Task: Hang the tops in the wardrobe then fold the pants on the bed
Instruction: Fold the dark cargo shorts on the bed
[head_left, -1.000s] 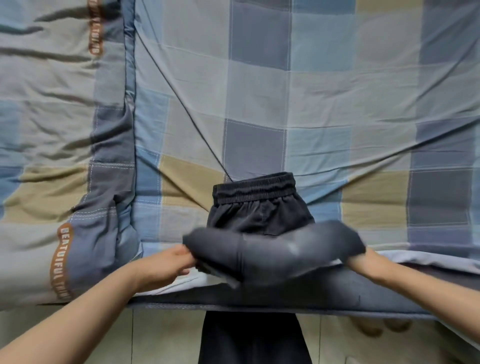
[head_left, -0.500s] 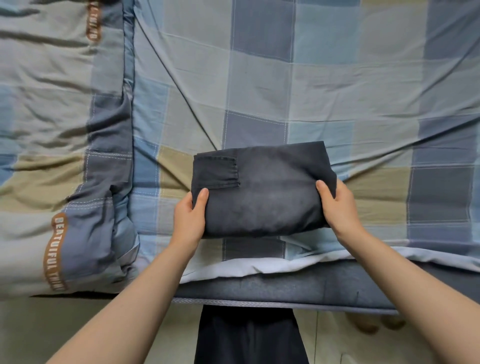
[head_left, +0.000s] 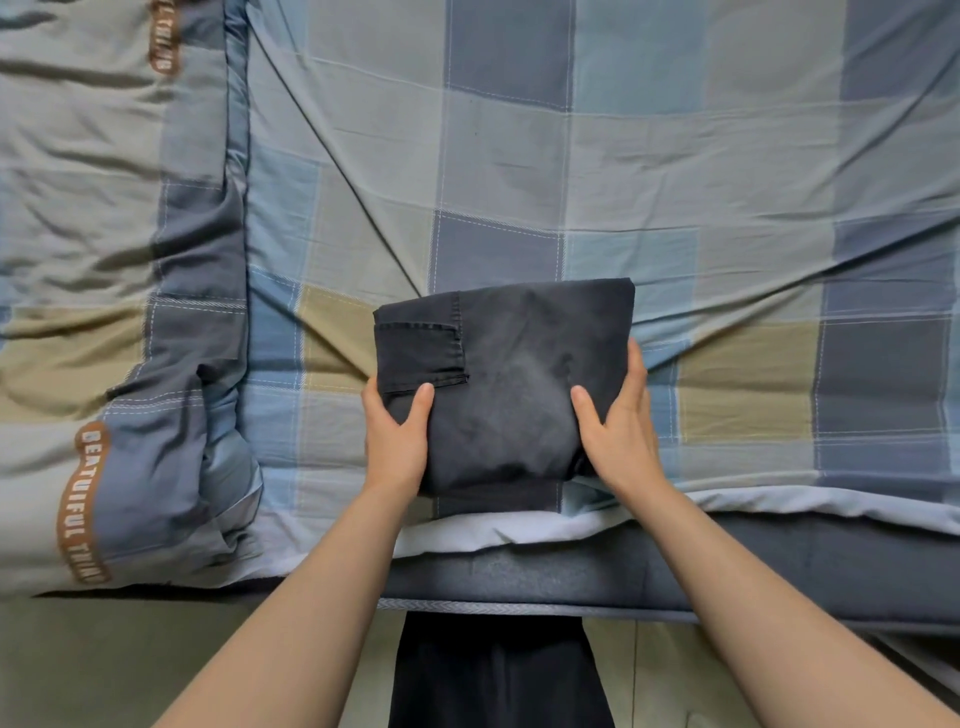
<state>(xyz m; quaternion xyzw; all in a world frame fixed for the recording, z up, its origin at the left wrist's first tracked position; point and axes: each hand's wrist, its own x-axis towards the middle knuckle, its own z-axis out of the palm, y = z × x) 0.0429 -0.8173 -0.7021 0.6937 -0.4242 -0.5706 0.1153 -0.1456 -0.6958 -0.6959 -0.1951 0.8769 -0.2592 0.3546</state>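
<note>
Dark grey pants, folded into compact rectangle, patch pocket facing up at left, lying on checked bed sheet near front edge of bed. Left hand grips left side, thumb on top. Right hand grips right side, thumb on top. Rumpled quilt at left.

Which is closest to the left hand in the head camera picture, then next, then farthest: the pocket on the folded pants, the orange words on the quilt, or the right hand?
From the left hand:
1. Pocket on the folded pants, just above its thumb.
2. Right hand, across the pants.
3. Orange words on the quilt, far left.
</note>
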